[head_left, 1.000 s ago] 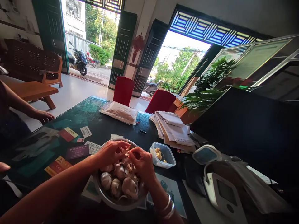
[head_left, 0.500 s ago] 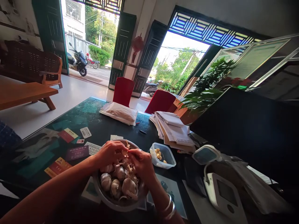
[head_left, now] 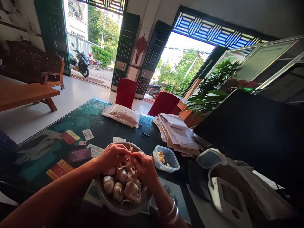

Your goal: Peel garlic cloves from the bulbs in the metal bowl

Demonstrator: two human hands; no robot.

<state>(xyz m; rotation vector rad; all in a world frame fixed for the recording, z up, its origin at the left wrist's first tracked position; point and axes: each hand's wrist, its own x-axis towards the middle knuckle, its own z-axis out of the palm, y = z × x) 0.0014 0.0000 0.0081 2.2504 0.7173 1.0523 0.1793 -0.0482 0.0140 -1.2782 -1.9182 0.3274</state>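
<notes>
A round metal bowl (head_left: 104,202) holds several garlic bulbs (head_left: 118,192) and loose papery skins. Over its far part, my left hand (head_left: 117,155) and my right hand (head_left: 143,163) meet at the fingertips. Both are closed in a pinch, on something too small and hidden to make out. Silver bangles circle my right wrist. Just right of the bowl, a clear plastic box (head_left: 174,164) holds several peeled cloves (head_left: 161,157).
Cards (head_left: 79,155) lie under or on the dark tabletop at left. Beyond the bowl are a wrapped package (head_left: 122,115) and stacked papers (head_left: 174,131). At right stand a white device (head_left: 229,198) and a dark monitor (head_left: 254,133). Red chairs (head_left: 126,92) face the far edge.
The whole view has shifted very slightly. My hands stay together over the bowl, with only a small change in the fingers.
</notes>
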